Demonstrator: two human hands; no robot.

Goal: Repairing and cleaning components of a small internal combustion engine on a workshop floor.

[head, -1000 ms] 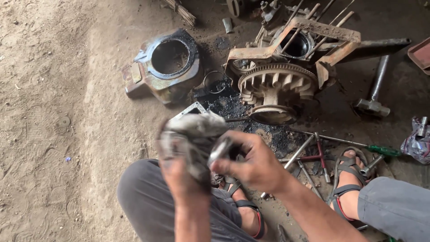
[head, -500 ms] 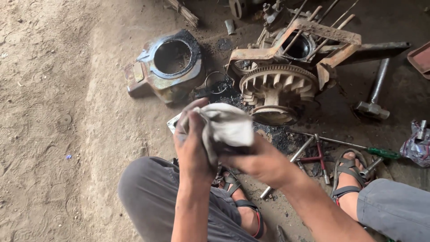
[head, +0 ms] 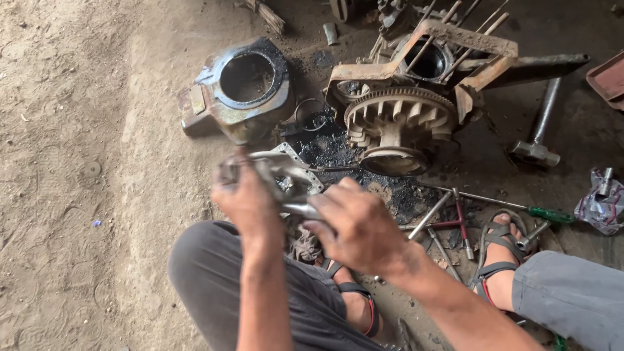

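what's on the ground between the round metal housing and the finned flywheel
In the head view, between the round metal housing and the finned flywheel lie a thin wire ring and a patch of black oily dirt.

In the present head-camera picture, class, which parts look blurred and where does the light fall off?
Head view: the left hand and the metal part it holds are motion-smeared; the flywheel is sharp; the sandy floor is brightly lit, darkening toward the top right.

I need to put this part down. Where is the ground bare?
Bare dirt ground lies left of the round metal housing and the left hand. Right of the right hand it is crowded: finned flywheel, loose tools, hammer.
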